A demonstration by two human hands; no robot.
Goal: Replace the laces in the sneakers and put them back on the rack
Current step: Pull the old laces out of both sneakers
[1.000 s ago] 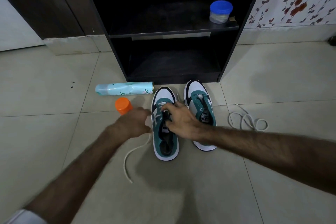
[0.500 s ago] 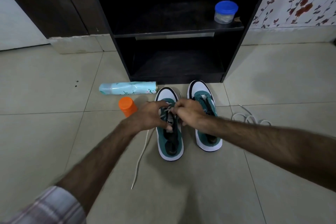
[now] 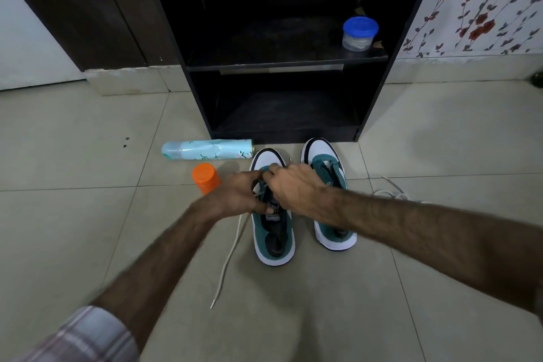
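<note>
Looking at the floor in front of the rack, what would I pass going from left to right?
Spray can → orange cap → left sneaker, with both hands working its lace → right sneaker → loose white lace.

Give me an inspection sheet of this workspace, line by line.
Surface: beige tiled floor, with dark specks at the left.
Job's things: two green-and-white sneakers, left sneaker and right sneaker, toes toward the black wooden rack; white lace trails from the left sneaker across the floor; a second white lace lies loose at the right.
Clutter: pale blue spray can lying on its side; orange cap beside it; blue-lidded plastic tub on the rack's upper shelf.
Hands: left hand and right hand both pinch the lace over the left sneaker.
Cables: nothing seen.
Surroundings: floral wall at the right, dark wooden door at the left.
</note>
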